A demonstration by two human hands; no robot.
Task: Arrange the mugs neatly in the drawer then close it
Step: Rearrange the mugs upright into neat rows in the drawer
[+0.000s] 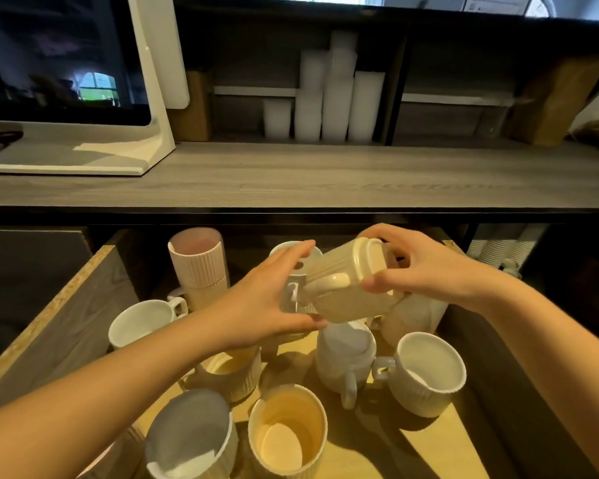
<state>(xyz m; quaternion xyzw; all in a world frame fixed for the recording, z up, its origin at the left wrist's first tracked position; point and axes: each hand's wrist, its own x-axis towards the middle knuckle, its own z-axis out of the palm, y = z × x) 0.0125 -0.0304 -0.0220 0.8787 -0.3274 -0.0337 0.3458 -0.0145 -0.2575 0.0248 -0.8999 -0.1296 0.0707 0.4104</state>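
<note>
A cream ribbed mug (350, 281) hangs tilted on its side above the open drawer (66, 305), handle towards me. My right hand (426, 267) grips its base end, and my left hand (267, 299) holds its rim end. Below them several mugs stand in the drawer: a white mug (142, 323) at the left, a tall stack of pinkish ribbed mugs (198, 264) at the back, a white mug with handle (346, 357) in the middle, a wide white mug (429, 371) at the right, and a cream handleless cup (287, 430) in front.
A grey wooden counter (325, 178) runs above the drawer. On it stands a white-framed screen (66, 63) at the left. Stacks of white paper cups (329, 98) fill a shelf behind. More stacked cups (505, 247) sit in a compartment right of the drawer.
</note>
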